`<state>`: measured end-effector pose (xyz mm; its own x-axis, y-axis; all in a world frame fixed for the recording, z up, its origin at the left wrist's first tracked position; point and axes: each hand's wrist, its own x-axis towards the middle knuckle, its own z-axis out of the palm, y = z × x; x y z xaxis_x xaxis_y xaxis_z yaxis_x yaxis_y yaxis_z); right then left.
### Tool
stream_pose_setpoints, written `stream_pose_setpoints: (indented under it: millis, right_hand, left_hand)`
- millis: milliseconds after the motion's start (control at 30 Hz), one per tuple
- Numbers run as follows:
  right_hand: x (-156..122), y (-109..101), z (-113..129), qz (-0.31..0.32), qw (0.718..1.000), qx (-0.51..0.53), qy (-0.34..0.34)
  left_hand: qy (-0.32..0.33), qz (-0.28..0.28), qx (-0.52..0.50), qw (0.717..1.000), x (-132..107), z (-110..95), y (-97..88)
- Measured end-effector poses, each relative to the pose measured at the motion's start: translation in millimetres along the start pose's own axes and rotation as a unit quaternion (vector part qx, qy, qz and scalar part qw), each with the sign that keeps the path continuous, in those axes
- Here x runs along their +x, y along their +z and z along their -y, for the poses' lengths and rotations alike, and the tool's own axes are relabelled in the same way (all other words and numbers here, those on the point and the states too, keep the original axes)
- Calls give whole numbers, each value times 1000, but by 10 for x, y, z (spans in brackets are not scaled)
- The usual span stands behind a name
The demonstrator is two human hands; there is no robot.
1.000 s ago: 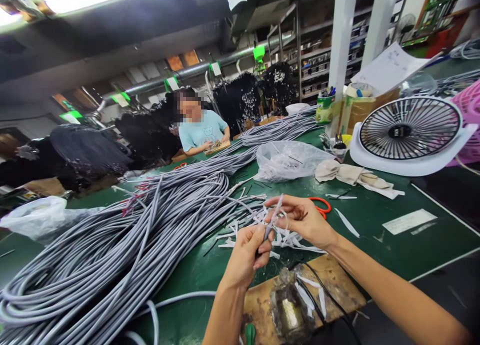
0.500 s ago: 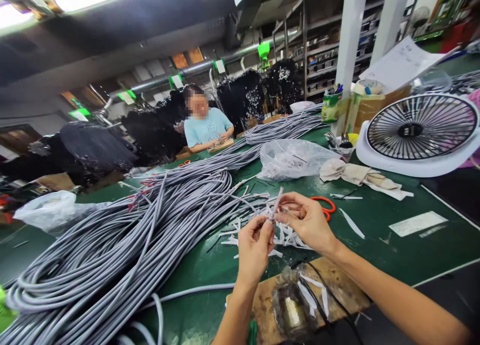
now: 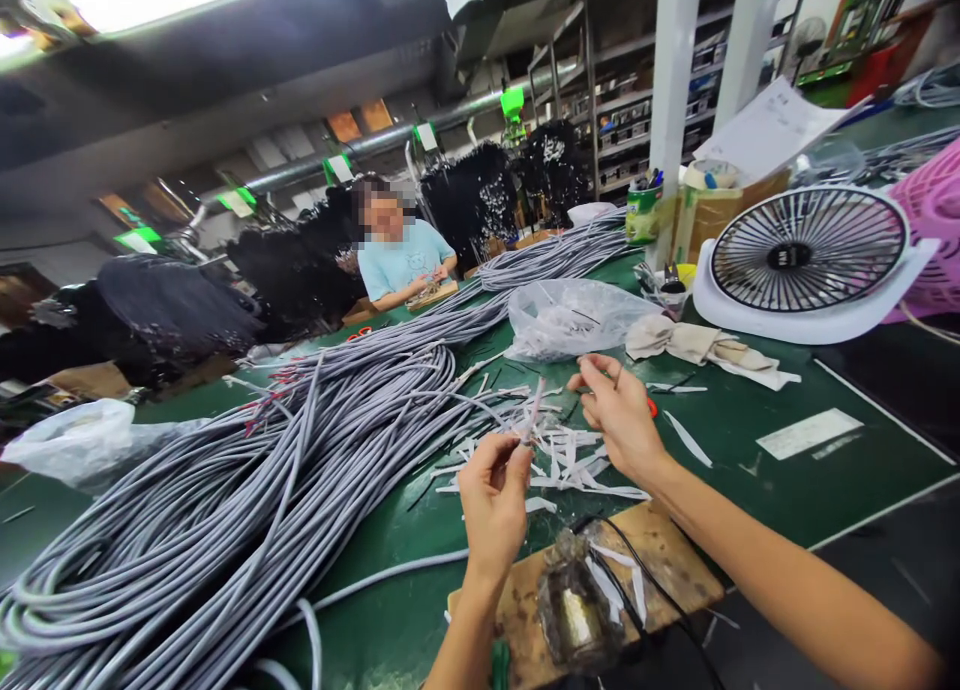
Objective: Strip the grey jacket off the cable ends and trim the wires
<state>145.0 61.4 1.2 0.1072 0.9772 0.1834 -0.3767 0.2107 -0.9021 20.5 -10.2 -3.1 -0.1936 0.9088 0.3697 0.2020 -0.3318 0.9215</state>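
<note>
A heap of cables (image 3: 225, 490) lay on the left of the table (image 3: 750, 500), with cut strips (image 3: 570, 460) just to its right. A wooden board (image 3: 660, 540) sat at the table's near edge, in front of the strips. Behind the strips lay a plastic bag (image 3: 570, 320), and right of that a cloth (image 3: 697, 345). Behind the cloth stood a fan (image 3: 795, 260), with a box (image 3: 720, 220) and a can (image 3: 643, 215) behind it and a basket (image 3: 930, 230) to its right. A co-worker (image 3: 397, 260) sat across the table, behind the cables.

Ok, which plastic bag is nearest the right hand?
The crumpled clear bag beyond the right hand; the other one lies far left, past the grey cable heap.
</note>
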Motion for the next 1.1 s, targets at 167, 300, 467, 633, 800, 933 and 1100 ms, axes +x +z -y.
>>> stream_pose_setpoints:
  millis: [167,300,467,633,800,933,1100]
  right_hand:
    - [-144,32,178,252,963,12,95]
    - [-213,86,158,180,982,-8,49]
    - [-208,121,96,146,983,51,98]
    - [-201,147,46,124,980,69,138]
    - [-178,119,31,96,991,13,92]
    - [-134,86,1,72,996,-33,38]
    - [-33,45,-68,-9,997,-79,-6]
  left_hand:
    - [-81,-9,-63,995,17,-25,7]
    - [-104,-61,-106,987,23,-13,62]
    - [-130,-91,-219,963,46,2,101]
    - [-130,-99,-264,951,51,5,67]
    - [-156,54,-287,944,32,-47,44]
    - [-145,103,-274,945,14,-56,57]
    - [-73,145,-220,962,0,-21,74]
